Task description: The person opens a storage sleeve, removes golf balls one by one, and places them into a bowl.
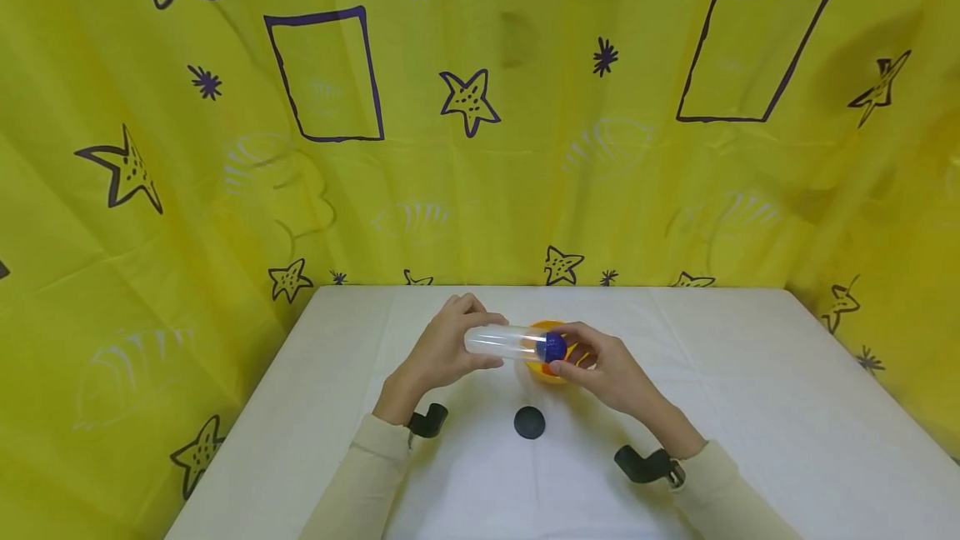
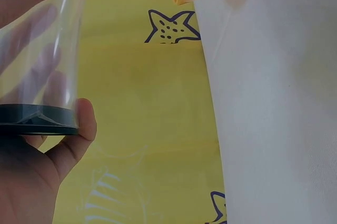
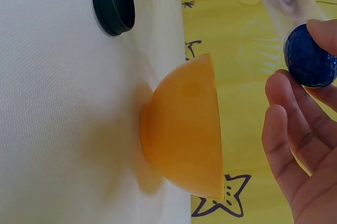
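My left hand (image 1: 441, 348) grips a clear plastic tube (image 1: 495, 341) held sideways above the table. In the left wrist view a dark cap (image 2: 37, 120) closes the tube's end near the palm. With thumb and fingers, my right hand (image 1: 618, 373) pinches a blue dimpled golf ball (image 3: 309, 58) at the tube's other end, partly inside the mouth. Below and behind the ball stands an orange bowl (image 3: 184, 129), upright on the table. Something red-orange shows in the bowl, mostly hidden by the ball and hand.
A loose dark round cap (image 1: 529, 422) lies on the white table (image 1: 750, 390), nearer to me than the bowl. Behind the table hangs a yellow curtain (image 1: 480, 190) with drawn stars and frames. Each wrist carries a black camera mount (image 1: 643, 465).
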Tool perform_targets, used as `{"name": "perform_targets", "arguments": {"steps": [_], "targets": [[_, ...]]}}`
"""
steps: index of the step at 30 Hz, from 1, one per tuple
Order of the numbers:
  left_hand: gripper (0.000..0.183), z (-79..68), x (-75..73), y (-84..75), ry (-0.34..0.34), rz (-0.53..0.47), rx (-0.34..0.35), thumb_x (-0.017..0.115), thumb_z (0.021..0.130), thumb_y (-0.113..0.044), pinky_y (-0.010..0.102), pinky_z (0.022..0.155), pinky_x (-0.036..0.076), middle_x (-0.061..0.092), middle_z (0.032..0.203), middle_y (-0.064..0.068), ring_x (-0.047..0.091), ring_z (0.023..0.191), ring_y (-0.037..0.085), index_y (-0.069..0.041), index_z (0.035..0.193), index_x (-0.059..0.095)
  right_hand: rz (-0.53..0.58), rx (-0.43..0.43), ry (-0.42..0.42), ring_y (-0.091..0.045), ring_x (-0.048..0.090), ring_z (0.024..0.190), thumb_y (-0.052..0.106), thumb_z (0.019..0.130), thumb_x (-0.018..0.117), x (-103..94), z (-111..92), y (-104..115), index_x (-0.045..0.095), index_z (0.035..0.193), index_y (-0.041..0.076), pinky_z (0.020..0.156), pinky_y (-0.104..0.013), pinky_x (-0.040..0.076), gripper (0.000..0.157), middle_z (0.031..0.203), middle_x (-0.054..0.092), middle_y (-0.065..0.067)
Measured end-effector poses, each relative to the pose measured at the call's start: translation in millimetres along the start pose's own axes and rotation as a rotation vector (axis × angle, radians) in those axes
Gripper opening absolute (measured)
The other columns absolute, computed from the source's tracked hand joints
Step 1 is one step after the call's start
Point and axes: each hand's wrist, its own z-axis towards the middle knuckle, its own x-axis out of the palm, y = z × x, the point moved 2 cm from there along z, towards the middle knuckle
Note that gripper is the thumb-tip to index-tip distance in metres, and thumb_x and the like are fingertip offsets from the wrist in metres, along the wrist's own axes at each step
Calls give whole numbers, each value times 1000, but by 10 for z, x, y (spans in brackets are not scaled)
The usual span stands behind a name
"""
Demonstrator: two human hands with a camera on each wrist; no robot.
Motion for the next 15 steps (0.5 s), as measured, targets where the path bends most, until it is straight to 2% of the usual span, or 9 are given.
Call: {"name": "perform_targets", "arguments": {"steps": [9, 15], "targets": [[43, -15, -12, -3, -2, -49, -41, 84, 73, -33, 29, 80, 46, 51, 101, -9, 47, 101, 16, -26, 113, 69, -3, 27, -99, -19, 59, 83, 32, 84, 75, -32, 2, -25, 59, 121, 23, 69, -23, 52, 42, 103, 66, 0], [44, -12, -28, -6, -6, -64, -45, 84, 73, -33, 26, 78, 46, 51, 100, -11, 44, 98, 8, -27, 114, 69, 12, 54, -132, -21, 60, 80, 31, 84, 75, -72, 8, -55, 60, 120, 21, 66, -23, 53, 40, 98, 65, -2]]}}
